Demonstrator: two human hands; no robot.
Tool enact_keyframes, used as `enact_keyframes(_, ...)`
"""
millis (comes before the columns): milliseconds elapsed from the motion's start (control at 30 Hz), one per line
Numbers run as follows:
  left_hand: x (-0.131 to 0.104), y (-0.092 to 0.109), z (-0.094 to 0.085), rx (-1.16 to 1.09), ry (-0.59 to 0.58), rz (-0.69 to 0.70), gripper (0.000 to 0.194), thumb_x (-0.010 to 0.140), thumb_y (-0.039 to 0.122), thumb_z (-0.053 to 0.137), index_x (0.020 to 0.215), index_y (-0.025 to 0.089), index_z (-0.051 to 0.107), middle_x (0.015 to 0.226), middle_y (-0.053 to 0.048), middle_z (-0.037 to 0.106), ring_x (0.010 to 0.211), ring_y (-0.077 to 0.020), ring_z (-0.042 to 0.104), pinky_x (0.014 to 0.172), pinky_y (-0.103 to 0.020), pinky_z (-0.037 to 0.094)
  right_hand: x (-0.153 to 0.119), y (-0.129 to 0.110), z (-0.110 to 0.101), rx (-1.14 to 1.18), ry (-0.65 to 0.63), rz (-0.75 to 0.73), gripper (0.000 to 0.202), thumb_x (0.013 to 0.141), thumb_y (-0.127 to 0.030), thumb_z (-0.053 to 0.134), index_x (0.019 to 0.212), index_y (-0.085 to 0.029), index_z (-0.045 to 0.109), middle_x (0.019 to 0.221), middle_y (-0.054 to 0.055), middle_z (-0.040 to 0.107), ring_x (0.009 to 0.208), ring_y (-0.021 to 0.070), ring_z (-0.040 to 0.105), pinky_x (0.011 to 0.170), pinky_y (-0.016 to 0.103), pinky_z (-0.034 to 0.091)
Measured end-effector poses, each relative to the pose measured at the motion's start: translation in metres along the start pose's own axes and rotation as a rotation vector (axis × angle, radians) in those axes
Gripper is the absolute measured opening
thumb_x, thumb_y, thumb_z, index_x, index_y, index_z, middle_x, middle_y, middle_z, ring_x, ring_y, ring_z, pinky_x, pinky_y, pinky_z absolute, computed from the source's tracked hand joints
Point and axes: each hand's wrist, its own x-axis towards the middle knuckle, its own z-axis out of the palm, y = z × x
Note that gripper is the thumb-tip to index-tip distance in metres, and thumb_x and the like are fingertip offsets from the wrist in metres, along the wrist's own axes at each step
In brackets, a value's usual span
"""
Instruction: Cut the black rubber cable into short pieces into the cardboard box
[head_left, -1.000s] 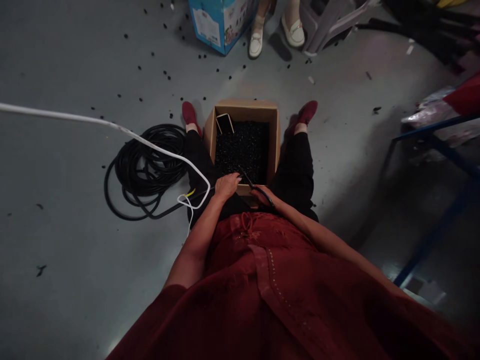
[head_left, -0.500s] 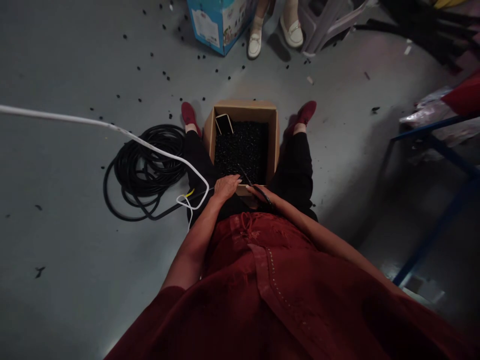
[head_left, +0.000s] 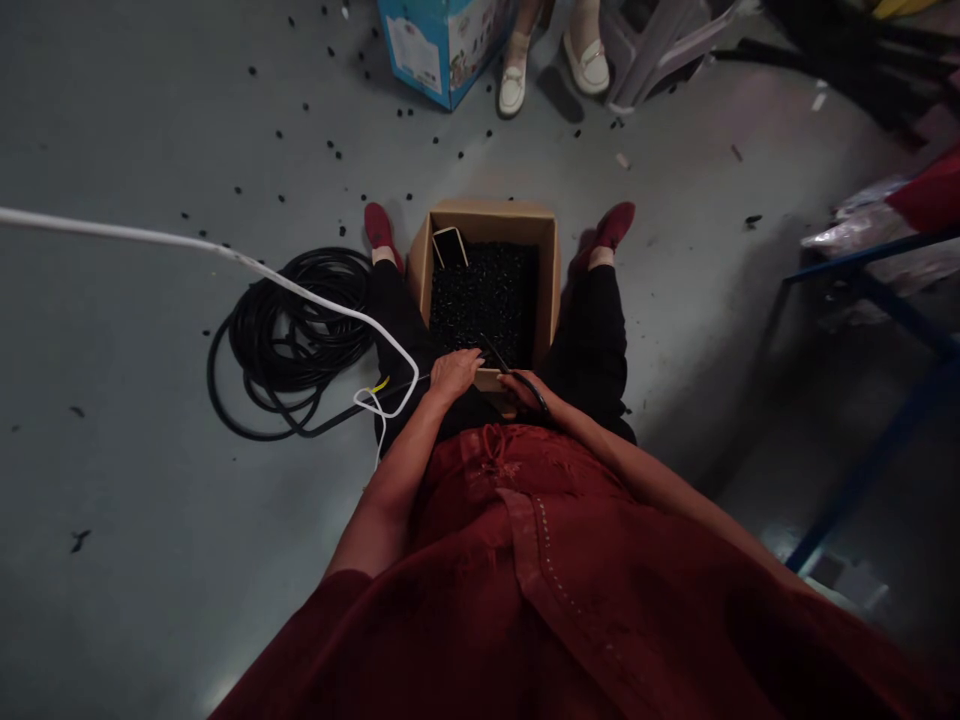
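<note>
Over the near rim of a cardboard box (head_left: 547, 290), my left hand (head_left: 454, 374) is closed on a black hose (head_left: 349, 416). That hose runs back to a loose coil (head_left: 300, 320) on the floor at the left. My right hand (head_left: 519, 386) grips dark scissors (head_left: 534, 392) by the handles, their blades pointing up and left near my left fingertips. Many small black cut pieces (head_left: 484, 290) lie inside the box. A small dark panel with a pale edge (head_left: 450, 248) leans in its far left corner.
A stiff white cable (head_left: 315, 297) crosses from the left towards my left wrist. Ahead are a blue carton (head_left: 416, 50), another person's white shoes (head_left: 512, 90) and a plastic stool (head_left: 626, 85). A blue metal frame (head_left: 885, 310) stands at the right. Black bits lie scattered on the floor.
The scissors and my right hand have shifted very slightly. My left hand stays on the hose at the box's near rim.
</note>
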Motion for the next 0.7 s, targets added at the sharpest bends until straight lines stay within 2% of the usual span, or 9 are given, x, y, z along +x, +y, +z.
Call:
enact_keyframes(200, 0.001, 0.000, -0.001, -0.015, 0.011, -0.045, 0.036, 0.102, 0.037, 0.044, 0.130, 0.028, 0.063, 0.127, -0.008, 0.070, 0.116, -0.0232, 0.066, 0.093, -0.032, 0.050, -0.010, -0.006, -0.001, 0.108, -0.026, 0.081, 0.037, 0.095, -0.054, 0.051, 0.089, -0.018, 0.057, 0.055, -0.004, 0.052, 0.041, 0.0103, 0.047, 0.040, 0.021, 0.038)
enact_keyframes(400, 0.003, 0.000, -0.005, -0.027, 0.054, -0.143, 0.040, 0.100, 0.035, 0.047, 0.137, 0.023, 0.054, 0.121, -0.011, 0.072, 0.110, -0.0268, 0.069, 0.090, -0.035, 0.051, -0.026, -0.011, -0.013, 0.284, -0.018, 0.098, 0.039, 0.101, -0.052, 0.041, 0.096, -0.017, 0.057, 0.059, 0.000, 0.060, 0.042, 0.0115, 0.050, 0.040, 0.022, 0.042)
enact_keyframes(533, 0.004, -0.001, -0.005, -0.047, 0.070, -0.181, 0.037, 0.101, 0.036, 0.045, 0.133, 0.022, 0.055, 0.118, -0.011, 0.073, 0.108, -0.0274, 0.069, 0.088, -0.035, 0.051, -0.032, -0.014, -0.019, 0.325, -0.025, 0.062, 0.035, 0.102, -0.050, 0.043, 0.100, -0.017, 0.056, 0.065, 0.002, 0.063, 0.049, 0.0122, 0.057, 0.045, 0.022, 0.046)
enact_keyframes(700, 0.004, -0.002, -0.007, -0.096, 0.097, -0.203, 0.036, 0.101, 0.040, 0.044, 0.133, 0.025, 0.054, 0.122, -0.008, 0.072, 0.113, -0.0252, 0.068, 0.090, -0.032, 0.049, -0.024, -0.011, -0.014, 0.281, -0.074, 0.056, 0.035, 0.099, -0.053, 0.048, 0.105, -0.019, 0.054, 0.078, 0.002, 0.066, 0.062, 0.0134, 0.064, 0.051, 0.023, 0.052)
